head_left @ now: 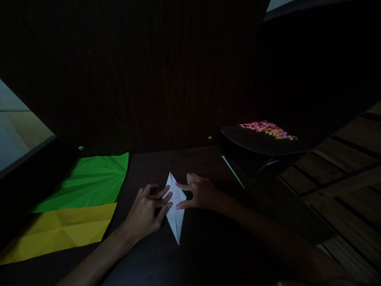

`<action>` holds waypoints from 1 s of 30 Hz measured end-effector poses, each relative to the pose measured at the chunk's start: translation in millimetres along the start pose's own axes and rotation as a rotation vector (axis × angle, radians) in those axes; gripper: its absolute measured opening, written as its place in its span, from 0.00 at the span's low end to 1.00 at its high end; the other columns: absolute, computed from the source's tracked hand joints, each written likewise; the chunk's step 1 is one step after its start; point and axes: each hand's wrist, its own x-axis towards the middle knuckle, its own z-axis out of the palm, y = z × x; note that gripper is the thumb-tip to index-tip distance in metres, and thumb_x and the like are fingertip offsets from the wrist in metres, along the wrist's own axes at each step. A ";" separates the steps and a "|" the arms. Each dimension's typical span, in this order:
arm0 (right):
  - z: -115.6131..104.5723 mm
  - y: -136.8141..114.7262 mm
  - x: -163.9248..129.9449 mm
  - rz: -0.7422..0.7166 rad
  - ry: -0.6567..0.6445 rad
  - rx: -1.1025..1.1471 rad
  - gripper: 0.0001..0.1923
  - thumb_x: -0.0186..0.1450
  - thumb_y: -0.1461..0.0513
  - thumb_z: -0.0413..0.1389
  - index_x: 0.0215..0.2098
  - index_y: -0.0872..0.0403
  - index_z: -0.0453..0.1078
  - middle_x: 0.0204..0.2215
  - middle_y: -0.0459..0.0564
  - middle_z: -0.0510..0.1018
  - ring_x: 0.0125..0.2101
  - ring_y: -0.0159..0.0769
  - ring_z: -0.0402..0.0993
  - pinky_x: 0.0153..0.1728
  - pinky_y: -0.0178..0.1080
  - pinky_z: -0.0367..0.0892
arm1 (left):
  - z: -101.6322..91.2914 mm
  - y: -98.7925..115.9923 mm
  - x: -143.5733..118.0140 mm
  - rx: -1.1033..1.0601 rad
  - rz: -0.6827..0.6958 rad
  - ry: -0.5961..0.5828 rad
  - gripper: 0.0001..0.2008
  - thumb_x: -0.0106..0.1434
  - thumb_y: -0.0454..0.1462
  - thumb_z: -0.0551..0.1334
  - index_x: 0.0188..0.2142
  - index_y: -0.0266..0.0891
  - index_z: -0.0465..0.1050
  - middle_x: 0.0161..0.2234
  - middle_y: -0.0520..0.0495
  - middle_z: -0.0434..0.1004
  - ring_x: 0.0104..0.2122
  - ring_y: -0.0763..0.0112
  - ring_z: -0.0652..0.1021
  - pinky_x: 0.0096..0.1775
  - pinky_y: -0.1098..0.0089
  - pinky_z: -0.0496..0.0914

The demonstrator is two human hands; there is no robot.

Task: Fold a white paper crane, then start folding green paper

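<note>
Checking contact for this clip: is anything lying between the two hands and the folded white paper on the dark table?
Nothing visible does. The left hand and the right hand both rest fingers directly on the folded white paper. The green sheet and yellow sheet lie apart to the left.

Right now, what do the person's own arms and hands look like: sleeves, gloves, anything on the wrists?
Both arms are bare to the frame's edge, with no sleeves showing. The left hand and right hand wear no gloves. No watch, band or ring shows, though the picture is dim.
</note>
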 end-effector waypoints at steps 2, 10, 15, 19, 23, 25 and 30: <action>-0.3 0.4 -0.6 0.001 -0.003 0.014 0.45 0.50 0.35 0.58 0.59 0.47 0.66 0.36 0.51 0.68 0.37 0.43 0.67 0.34 0.42 0.63 | -1.1 -1.1 -0.2 -0.009 -0.002 -0.025 0.17 0.65 0.42 0.58 0.52 0.46 0.75 0.55 0.48 0.74 0.51 0.45 0.68 0.44 0.43 0.67; -4.5 -4.0 -6.0 -0.022 -0.053 -0.014 0.51 0.47 0.35 0.60 0.63 0.48 0.60 0.40 0.54 0.69 0.40 0.46 0.67 0.36 0.43 0.63 | -2.7 -5.6 -3.8 -0.023 0.020 -0.068 0.22 0.64 0.45 0.60 0.57 0.47 0.70 0.59 0.46 0.69 0.56 0.43 0.65 0.50 0.41 0.63; -2.8 -6.8 -7.9 -0.019 -0.048 -0.004 0.51 0.46 0.36 0.62 0.62 0.48 0.60 0.41 0.54 0.69 0.42 0.48 0.67 0.39 0.45 0.63 | -4.4 -2.6 -6.5 0.033 0.095 -0.061 0.30 0.68 0.42 0.55 0.67 0.48 0.47 0.62 0.45 0.63 0.58 0.46 0.62 0.53 0.44 0.61; -3.4 -7.3 -7.4 -0.009 -0.064 0.008 0.52 0.47 0.36 0.62 0.64 0.50 0.59 0.44 0.56 0.69 0.44 0.50 0.66 0.40 0.47 0.64 | -6.4 -0.2 -6.4 0.133 0.177 -0.127 0.27 0.70 0.39 0.51 0.67 0.56 0.47 0.66 0.47 0.55 0.60 0.47 0.61 0.54 0.42 0.58; -7.3 -8.3 -7.0 0.001 -0.118 0.018 0.55 0.47 0.35 0.60 0.65 0.51 0.56 0.46 0.58 0.68 0.46 0.52 0.66 0.42 0.50 0.63 | -6.5 -2.4 -7.1 0.145 0.194 -0.157 0.25 0.71 0.41 0.50 0.66 0.55 0.50 0.67 0.45 0.54 0.61 0.47 0.60 0.56 0.41 0.57; -9.3 -8.7 -7.0 0.005 -0.140 0.030 0.57 0.46 0.34 0.60 0.66 0.52 0.54 0.47 0.59 0.67 0.48 0.54 0.64 0.44 0.52 0.62 | -6.6 -4.3 -8.3 0.116 0.202 -0.160 0.25 0.71 0.42 0.51 0.66 0.54 0.50 0.67 0.46 0.52 0.62 0.47 0.59 0.57 0.41 0.57; -12.2 -7.7 -7.3 0.006 -0.191 0.063 0.60 0.44 0.35 0.62 0.67 0.52 0.51 0.51 0.60 0.66 0.51 0.56 0.63 0.48 0.53 0.60 | -8.8 -9.1 -12.4 0.042 0.215 -0.187 0.28 0.70 0.45 0.53 0.67 0.55 0.46 0.69 0.48 0.44 0.64 0.47 0.55 0.59 0.40 0.52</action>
